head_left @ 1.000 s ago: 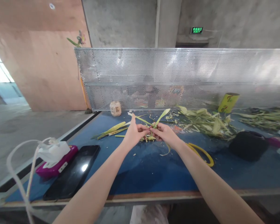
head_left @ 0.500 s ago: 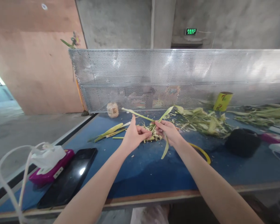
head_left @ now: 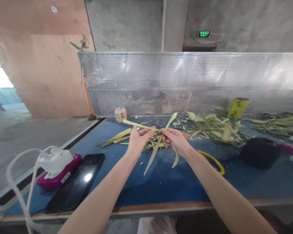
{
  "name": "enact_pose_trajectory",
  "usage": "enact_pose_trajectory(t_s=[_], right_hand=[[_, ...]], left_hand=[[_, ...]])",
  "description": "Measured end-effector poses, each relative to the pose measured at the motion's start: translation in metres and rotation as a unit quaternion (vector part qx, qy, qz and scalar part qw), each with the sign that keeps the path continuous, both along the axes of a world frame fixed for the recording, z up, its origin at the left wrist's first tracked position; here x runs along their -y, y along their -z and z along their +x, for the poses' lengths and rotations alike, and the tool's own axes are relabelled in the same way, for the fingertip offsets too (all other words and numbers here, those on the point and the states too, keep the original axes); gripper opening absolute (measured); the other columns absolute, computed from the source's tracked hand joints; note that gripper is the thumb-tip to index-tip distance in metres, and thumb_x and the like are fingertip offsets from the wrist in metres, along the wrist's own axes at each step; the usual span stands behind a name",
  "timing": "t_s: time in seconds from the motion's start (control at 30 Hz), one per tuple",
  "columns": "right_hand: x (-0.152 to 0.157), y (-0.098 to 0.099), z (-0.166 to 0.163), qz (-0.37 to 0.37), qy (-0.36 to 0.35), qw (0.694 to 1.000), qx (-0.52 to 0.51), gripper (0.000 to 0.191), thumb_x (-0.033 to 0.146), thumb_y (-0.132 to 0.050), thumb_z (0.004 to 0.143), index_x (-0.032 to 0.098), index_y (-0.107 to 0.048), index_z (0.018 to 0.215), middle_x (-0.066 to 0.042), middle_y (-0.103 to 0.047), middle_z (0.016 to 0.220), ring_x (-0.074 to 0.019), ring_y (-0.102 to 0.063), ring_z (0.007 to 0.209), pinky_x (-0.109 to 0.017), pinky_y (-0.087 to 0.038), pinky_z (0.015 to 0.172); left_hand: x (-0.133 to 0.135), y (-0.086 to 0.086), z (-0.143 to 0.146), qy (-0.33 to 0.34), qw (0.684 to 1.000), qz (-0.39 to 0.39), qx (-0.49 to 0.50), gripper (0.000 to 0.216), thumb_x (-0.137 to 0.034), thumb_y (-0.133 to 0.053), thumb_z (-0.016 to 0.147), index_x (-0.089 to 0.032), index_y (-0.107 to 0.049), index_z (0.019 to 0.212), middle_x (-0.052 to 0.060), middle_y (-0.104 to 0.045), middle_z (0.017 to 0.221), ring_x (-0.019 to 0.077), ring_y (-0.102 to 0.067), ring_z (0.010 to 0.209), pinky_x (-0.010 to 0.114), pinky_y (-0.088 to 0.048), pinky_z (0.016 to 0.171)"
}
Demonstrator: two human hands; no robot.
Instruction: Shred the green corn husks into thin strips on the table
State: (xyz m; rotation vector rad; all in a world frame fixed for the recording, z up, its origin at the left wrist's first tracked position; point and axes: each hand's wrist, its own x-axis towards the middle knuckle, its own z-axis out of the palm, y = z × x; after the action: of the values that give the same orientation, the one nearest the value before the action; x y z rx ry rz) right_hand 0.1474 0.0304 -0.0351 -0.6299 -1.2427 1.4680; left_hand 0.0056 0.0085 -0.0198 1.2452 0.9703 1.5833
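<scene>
The crossed leaf strips [head_left: 157, 147], green and husk-like, are held above the blue tabletop [head_left: 175, 191], directly over a pile of plant trimmings [head_left: 158, 145]. The right hand [head_left: 177, 139] is closed in a pinch at the crossing, thumb and index finger pressed together with the other fingers curled beneath; this grip appears to stop the strips separating at their junction. The left hand [head_left: 140, 139] is partly curled, thumb and forefinger brought together on the long pale strip [head_left: 141, 125] a little to the left of the crossing, apparently to steady and align that strip. One short leaf end [head_left: 171, 120] projects upward, while two free ends hang toward the tabletop, evidently because nothing supports them. Both hands meet near the middle of the work area, a position likely chosen to give each equal reach. The leaf heap [head_left: 217, 128] lies farther back on the right, presumably as stock within arm's reach. The smartphone [head_left: 74, 183] lies beside the purple power strip [head_left: 47, 183] at the near left, well apart from the hands, probably for access to the sockets.
</scene>
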Motion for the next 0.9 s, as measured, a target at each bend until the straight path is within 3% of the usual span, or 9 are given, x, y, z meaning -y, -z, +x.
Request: enact_pose_trajectory(t_s=[0.07, 0.13, 0.43, 0.6, 0.73, 0.9], right_hand=[[0.001, 0.001, -0.001, 0.011, 0.009, 1.000, 0.018, 0.028, 0.037, -0.064, 0.062, 0.015, -0.049, 0.057, 0.005, -0.046, 0.044, -0.0022, -0.031, 0.037, -0.018, -0.023, 0.037], [0.001, 0.002, -0.002, 0.021, 0.017, 0.999, 0.037, 0.028, 0.038, -0.064, 0.062, 0.015, -0.050, 0.057, 0.005, -0.046, 0.043, -0.0023, -0.031, 0.036, -0.019, -0.022, 0.037], [0.001, 0.005, -0.004, 0.041, -0.001, 0.996, 0.076, 0.027, 0.037, -0.062, 0.064, 0.013, -0.051, 0.056, 0.004, -0.048, 0.045, -0.0023, -0.032, 0.035, -0.020, -0.021, 0.037], [-0.003, 0.006, 0.000, 0.050, -0.014, 0.997, 0.055, 0.025, 0.037, -0.060, 0.067, 0.014, -0.052, 0.062, 0.004, -0.048, 0.050, -0.0035, -0.035, 0.040, -0.020, -0.024, 0.039], [-0.003, 0.003, 0.002, 0.081, 0.017, 0.994, 0.069, 0.024, 0.034, -0.063, 0.064, 0.015, -0.055, 0.077, 0.004, -0.052, 0.056, -0.0049, -0.040, 0.044, -0.020, -0.029, 0.043], [0.001, -0.001, 0.004, 0.102, 0.060, 0.984, 0.131, 0.024, 0.033, -0.064, 0.061, 0.017, -0.054, 0.076, 0.003, -0.055, 0.060, -0.0069, -0.045, 0.048, -0.021, -0.033, 0.046]], left_hand=[[-0.002, 0.003, 0.000, -0.009, 1.000, -0.014, -0.007, 0.063, -0.026, -0.069, 0.057, -0.007, -0.042, 0.110, 0.007, -0.066, 0.067, 0.0127, -0.057, 0.059, 0.025, -0.043, 0.056], [-0.005, 0.006, -0.001, -0.020, 1.000, -0.013, -0.001, 0.061, -0.026, -0.071, 0.055, -0.006, -0.044, 0.105, 0.005, -0.065, 0.060, 0.0115, -0.056, 0.055, 0.026, -0.044, 0.059], [-0.007, -0.004, -0.012, 0.008, 0.995, 0.057, 0.084, 0.082, -0.013, -0.069, 0.056, -0.011, -0.023, 0.124, 0.002, -0.066, 0.065, 0.0130, -0.061, 0.067, 0.027, -0.047, 0.072], [-0.007, -0.002, -0.010, 0.005, 1.000, 0.016, 0.024, 0.098, -0.017, -0.070, 0.056, -0.011, -0.006, 0.131, 0.005, -0.067, 0.070, 0.0134, -0.060, 0.063, 0.026, -0.047, 0.061], [-0.003, 0.004, -0.006, 0.063, 0.996, -0.033, -0.057, 0.112, -0.019, -0.071, 0.055, -0.010, 0.010, 0.132, 0.004, -0.065, 0.068, 0.0097, -0.054, 0.053, 0.021, -0.042, 0.050], [0.001, 0.006, -0.004, 0.093, 0.991, -0.065, -0.065, 0.115, -0.016, -0.072, 0.053, -0.008, 0.012, 0.131, 0.004, -0.065, 0.066, 0.0104, -0.056, 0.055, 0.021, -0.039, 0.050]])
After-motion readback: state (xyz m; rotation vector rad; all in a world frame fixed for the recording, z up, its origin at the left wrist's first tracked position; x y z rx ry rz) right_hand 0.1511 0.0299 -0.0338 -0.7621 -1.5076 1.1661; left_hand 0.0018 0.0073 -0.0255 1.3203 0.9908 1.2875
